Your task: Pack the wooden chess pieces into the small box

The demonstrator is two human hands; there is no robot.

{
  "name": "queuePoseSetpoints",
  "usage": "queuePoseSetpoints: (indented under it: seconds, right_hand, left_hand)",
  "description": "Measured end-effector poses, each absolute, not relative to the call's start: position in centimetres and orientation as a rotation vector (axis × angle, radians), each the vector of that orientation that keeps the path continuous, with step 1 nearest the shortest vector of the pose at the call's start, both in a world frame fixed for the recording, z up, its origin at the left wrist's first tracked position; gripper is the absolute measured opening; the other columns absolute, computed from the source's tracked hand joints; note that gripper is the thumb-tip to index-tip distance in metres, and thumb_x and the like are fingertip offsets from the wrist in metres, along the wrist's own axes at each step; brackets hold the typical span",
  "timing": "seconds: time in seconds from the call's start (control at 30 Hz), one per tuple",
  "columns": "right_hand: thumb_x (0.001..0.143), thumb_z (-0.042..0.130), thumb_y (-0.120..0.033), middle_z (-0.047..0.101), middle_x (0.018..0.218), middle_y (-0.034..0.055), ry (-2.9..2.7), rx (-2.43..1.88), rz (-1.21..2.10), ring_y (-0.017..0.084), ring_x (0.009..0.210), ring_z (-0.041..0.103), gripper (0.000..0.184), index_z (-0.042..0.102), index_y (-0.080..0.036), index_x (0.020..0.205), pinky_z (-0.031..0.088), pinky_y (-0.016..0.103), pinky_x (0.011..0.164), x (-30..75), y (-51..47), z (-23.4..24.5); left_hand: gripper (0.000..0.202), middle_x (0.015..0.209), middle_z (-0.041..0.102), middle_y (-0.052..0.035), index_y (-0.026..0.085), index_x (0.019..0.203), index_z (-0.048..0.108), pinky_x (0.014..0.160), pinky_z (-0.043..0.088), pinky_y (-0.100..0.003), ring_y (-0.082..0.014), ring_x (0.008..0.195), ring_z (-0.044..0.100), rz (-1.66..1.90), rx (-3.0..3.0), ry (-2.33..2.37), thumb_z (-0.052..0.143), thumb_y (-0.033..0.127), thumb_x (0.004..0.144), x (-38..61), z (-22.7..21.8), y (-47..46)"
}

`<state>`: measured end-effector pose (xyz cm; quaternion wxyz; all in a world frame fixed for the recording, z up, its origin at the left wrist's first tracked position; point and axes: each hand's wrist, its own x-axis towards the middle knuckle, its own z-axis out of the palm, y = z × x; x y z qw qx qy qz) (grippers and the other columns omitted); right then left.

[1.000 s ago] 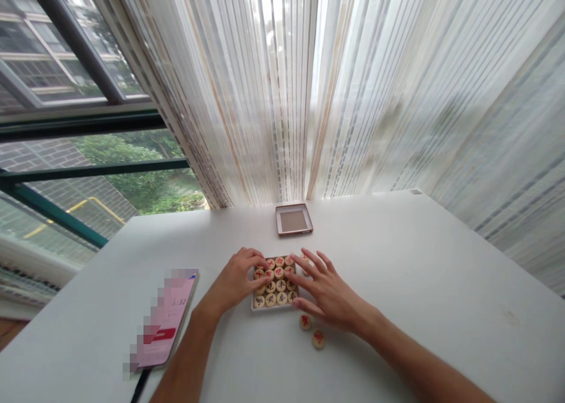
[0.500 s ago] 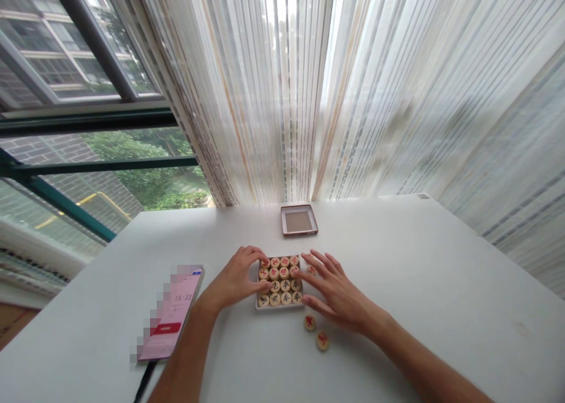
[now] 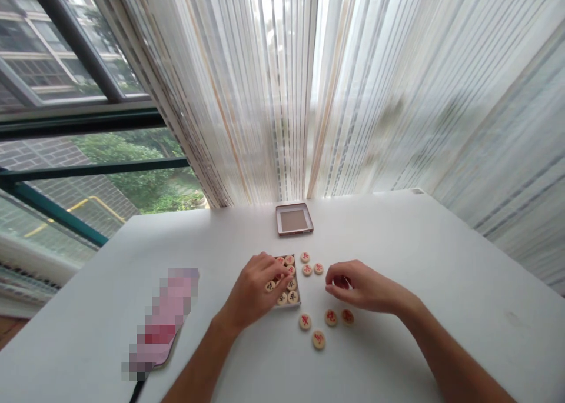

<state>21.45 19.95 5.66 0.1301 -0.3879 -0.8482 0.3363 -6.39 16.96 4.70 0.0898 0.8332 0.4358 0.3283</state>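
Note:
My left hand [image 3: 258, 285] lies over a shallow box [image 3: 299, 303] of round wooden Chinese chess pieces, hiding its left side. The thumb and fingers of that hand come together over the middle of the box, beside a red-marked piece [image 3: 291, 270]; what they grip is hidden. Black-marked pieces [image 3: 292, 297] fill the near rows. To the right of the box, my right hand [image 3: 359, 285] is curled just above the table, its thumb close to the fingertips. Something dark shows inside the curl, but I cannot make it out. Near this hand lie two red-marked pieces, one a cannon [image 3: 331, 317].
Three red pieces [image 3: 307, 269] are grouped at the box's right side. Two more [image 3: 318, 339] lie nearer me. The box lid [image 3: 294, 219] rests open side up towards the curtain [image 3: 295, 126]. A blurred phone [image 3: 165, 320] with a dark cable is at left on the white table [image 3: 388, 232].
My left hand has moved right across the box, and its fingers have drawn together. My right hand has moved right, away from the box, and curled. More loose red pieces now show.

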Motion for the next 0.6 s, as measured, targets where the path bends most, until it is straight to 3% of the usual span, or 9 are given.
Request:
queuePoseSetpoints:
  seconds: [0.1,0.23,0.33,0.43,0.6]
  right_hand:
    - [0.087,0.061,-0.026,0.059,0.068,-0.0020,-2.503,-1.125,1.070,0.012,0.060,0.052,0.011,0.069,-0.019,0.085,0.040,0.021,0.056,21.4,19.7,5.6]
    - [0.079,0.072,-0.026,0.062,0.077,-0.0009,-2.549,-1.062,1.009,0.014,0.071,0.057,0.012,0.070,-0.021,0.089,0.044,0.023,0.064,20.5,18.9,5.3]
    - [0.082,0.072,-0.027,0.065,0.086,0.0017,-2.554,-0.994,0.885,0.017,0.081,0.058,0.012,0.070,-0.021,0.092,0.046,0.026,0.073,19.3,18.2,5.1]
    - [0.086,0.070,-0.030,0.065,0.080,0.0027,-2.558,-0.987,0.740,0.018,0.079,0.057,0.011,0.069,-0.019,0.085,0.046,0.028,0.076,18.1,17.7,4.6]
    - [0.079,0.078,-0.040,0.066,0.077,0.0023,-2.568,-0.946,0.649,0.018,0.077,0.056,0.024,0.067,-0.018,0.079,0.045,0.030,0.079,17.0,17.2,3.3]
  left_hand:
    - [0.006,0.092,0.067,-0.0037,0.023,0.084,0.069,0.091,0.041,-0.040,-0.0223,0.094,0.056,0.829,2.560,1.133,0.070,0.029,0.087,-4.7,5.1,15.7]
    - [0.019,0.098,0.067,-0.0025,0.022,0.070,0.064,0.096,0.039,-0.040,-0.0230,0.101,0.055,0.780,2.569,1.062,0.078,0.030,0.078,-4.9,5.6,15.5]
    - [0.020,0.085,0.064,-0.0024,0.020,0.069,0.058,0.086,0.042,-0.035,-0.0193,0.088,0.054,0.883,2.533,1.208,0.067,0.022,0.086,-6.8,5.8,16.5]
    - [0.028,0.068,0.053,0.0002,0.019,0.063,0.046,0.072,0.040,-0.030,-0.0159,0.071,0.049,1.052,2.467,1.430,0.057,0.016,0.089,-9.3,5.2,17.9]
    - [0.040,0.057,0.038,0.0044,0.020,0.056,0.033,0.056,0.030,-0.025,-0.0113,0.054,0.037,1.045,2.404,1.610,0.053,0.022,0.091,-11.9,3.2,19.4]
